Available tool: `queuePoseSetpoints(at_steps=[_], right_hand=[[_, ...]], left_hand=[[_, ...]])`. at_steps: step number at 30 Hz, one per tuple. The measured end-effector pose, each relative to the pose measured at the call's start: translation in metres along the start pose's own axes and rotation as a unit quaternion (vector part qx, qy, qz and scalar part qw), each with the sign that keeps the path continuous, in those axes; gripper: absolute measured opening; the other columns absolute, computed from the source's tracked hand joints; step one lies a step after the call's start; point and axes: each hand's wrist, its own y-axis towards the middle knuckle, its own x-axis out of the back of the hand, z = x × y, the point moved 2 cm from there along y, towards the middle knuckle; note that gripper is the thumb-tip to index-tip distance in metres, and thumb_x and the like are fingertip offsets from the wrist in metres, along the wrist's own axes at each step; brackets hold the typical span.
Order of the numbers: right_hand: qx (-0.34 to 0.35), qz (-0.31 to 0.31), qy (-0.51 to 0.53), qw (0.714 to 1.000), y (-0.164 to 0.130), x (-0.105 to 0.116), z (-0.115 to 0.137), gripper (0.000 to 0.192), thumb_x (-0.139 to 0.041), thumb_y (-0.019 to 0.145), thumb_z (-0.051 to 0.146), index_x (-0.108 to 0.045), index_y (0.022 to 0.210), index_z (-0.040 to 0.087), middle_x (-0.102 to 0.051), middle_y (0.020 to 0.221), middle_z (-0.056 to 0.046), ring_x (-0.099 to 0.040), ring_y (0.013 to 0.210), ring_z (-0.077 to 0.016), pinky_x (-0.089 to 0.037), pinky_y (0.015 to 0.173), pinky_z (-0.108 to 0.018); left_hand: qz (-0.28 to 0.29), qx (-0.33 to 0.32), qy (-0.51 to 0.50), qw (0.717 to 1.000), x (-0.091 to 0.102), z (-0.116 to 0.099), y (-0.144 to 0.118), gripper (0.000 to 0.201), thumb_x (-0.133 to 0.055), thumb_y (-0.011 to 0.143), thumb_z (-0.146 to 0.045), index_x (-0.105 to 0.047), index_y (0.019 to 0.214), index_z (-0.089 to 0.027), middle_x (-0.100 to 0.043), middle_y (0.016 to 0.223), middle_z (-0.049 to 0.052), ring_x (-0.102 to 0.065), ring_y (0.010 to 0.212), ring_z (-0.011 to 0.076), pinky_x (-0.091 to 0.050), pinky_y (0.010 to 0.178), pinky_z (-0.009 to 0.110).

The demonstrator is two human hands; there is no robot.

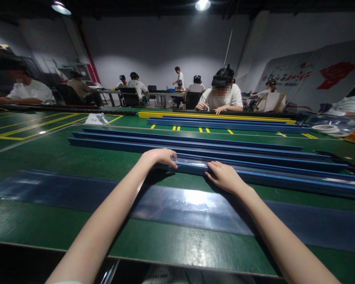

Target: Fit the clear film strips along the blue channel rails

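The nearest long blue channel (284, 178) lies across the green table, and a clear plastic strip (192, 162) shows shiny inside it between my hands. My left hand (163, 157) curls over the channel near its left end, thumb in front and fingers behind, with a bit of the clear strip between them. To the right, my right hand (225, 176) is closed over the channel's near edge, thumb low on the front wall and fingers on top. My palms hide part of the grip. A wide transparent film (171, 203) lies flat in front, beneath my forearms.
Just beyond lie more blue channels (130, 144), parallel to mine. A yellow channel (165, 114) and further blue ones are at the far side, near a co-worker (221, 96). A white coil (325, 129) rests at right, crumpled white paper (95, 118) at left.
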Motion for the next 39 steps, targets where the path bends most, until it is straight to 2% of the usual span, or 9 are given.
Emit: queuePoseSetpoints(at_steps=[7, 18, 24, 30, 35, 39], right_hand=[[-0.001, -0.001, 0.001, 1.0, 0.0, 0.001, 0.0, 0.025, -0.035, 0.088, 0.033, -0.053, 0.093, 0.017, -0.06, 0.094, -0.009, -0.055, 0.087, -0.0187, -0.036, 0.067, -0.026], [0.0, -0.003, 0.006, 1.0, -0.001, 0.002, 0.0, 0.025, -0.036, 0.088, 0.033, -0.053, 0.094, 0.017, -0.06, 0.094, -0.01, -0.055, 0.087, -0.0189, -0.036, 0.068, -0.026], [-0.008, -0.004, 0.016, 1.0, -0.001, 0.002, 0.001, 0.024, -0.037, 0.087, 0.033, -0.054, 0.095, 0.017, -0.061, 0.097, -0.01, -0.055, 0.089, -0.0195, -0.037, 0.069, -0.026], [-0.033, -0.013, 0.074, 0.997, 0.0, 0.005, -0.003, 0.024, -0.04, 0.086, 0.034, -0.054, 0.1, 0.021, -0.063, 0.099, -0.006, -0.057, 0.089, -0.0176, -0.037, 0.067, -0.024], [-0.056, -0.016, 0.089, 0.994, -0.001, 0.013, -0.015, 0.018, -0.045, 0.083, 0.035, -0.059, 0.088, 0.024, -0.066, 0.084, -0.002, -0.059, 0.076, -0.0163, -0.032, 0.057, -0.023], [-0.056, -0.018, 0.085, 0.995, -0.005, 0.017, -0.025, 0.015, -0.049, 0.08, 0.033, -0.061, 0.083, 0.024, -0.067, 0.082, -0.001, -0.059, 0.073, -0.016, -0.029, 0.054, -0.022]], left_hand=[[0.018, 0.042, 0.012, 0.999, 0.002, -0.005, -0.006, 0.053, -0.053, 0.072, -0.052, -0.053, 0.114, -0.02, -0.059, 0.114, 0.009, -0.056, 0.095, 0.0211, -0.043, 0.076, 0.025], [0.018, 0.035, 0.028, 0.999, 0.006, -0.024, -0.015, 0.046, -0.05, 0.076, -0.047, -0.054, 0.113, -0.02, -0.06, 0.112, 0.008, -0.057, 0.092, 0.0201, -0.043, 0.071, 0.024], [0.003, 0.007, 0.044, 0.999, 0.0, -0.034, -0.009, 0.04, -0.051, 0.076, -0.046, -0.058, 0.106, -0.021, -0.064, 0.104, 0.006, -0.059, 0.086, 0.0194, -0.043, 0.068, 0.024], [-0.044, -0.027, 0.045, 0.998, -0.004, -0.043, -0.006, 0.035, -0.05, 0.075, -0.046, -0.06, 0.096, -0.02, -0.065, 0.093, 0.007, -0.06, 0.078, 0.0203, -0.042, 0.059, 0.024], [-0.117, -0.042, 0.057, 0.991, -0.007, -0.051, -0.005, 0.027, -0.05, 0.075, -0.04, -0.061, 0.092, -0.021, -0.065, 0.091, 0.007, -0.06, 0.081, 0.0225, -0.043, 0.061, 0.026], [-0.169, -0.064, 0.064, 0.981, -0.011, -0.061, -0.001, 0.022, -0.048, 0.077, -0.036, -0.06, 0.088, -0.022, -0.065, 0.09, 0.006, -0.061, 0.083, 0.0228, -0.043, 0.063, 0.027]])
